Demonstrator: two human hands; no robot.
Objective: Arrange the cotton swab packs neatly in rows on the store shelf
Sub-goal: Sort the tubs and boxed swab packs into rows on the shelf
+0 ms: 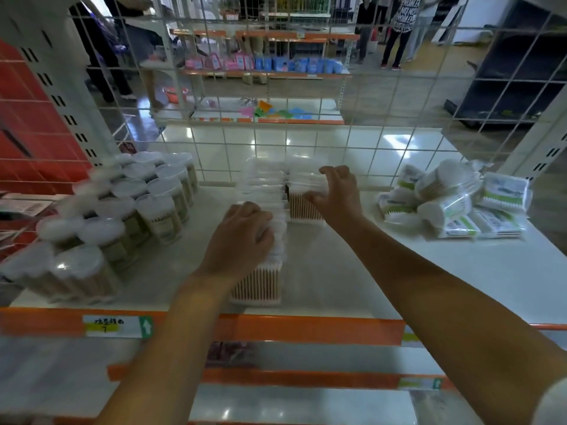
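A row of clear rectangular cotton swab boxes point(257, 286) runs from the shelf's front edge back to the wire grid. My left hand point(242, 237) rests on top of this row near its front, fingers curled over the lids. A second, shorter row of the same boxes point(303, 207) stands to the right, further back. My right hand point(336, 191) grips the front box of that row from above, thumb on its near face and fingers hooked over the top.
Round tubs of swabs point(122, 216) stand in rows at the left. A loose heap of bagged swab packs point(454, 204) lies at the right. The white shelf point(352, 271) has an orange front rail point(306, 329). A wire grid point(306, 142) closes the back.
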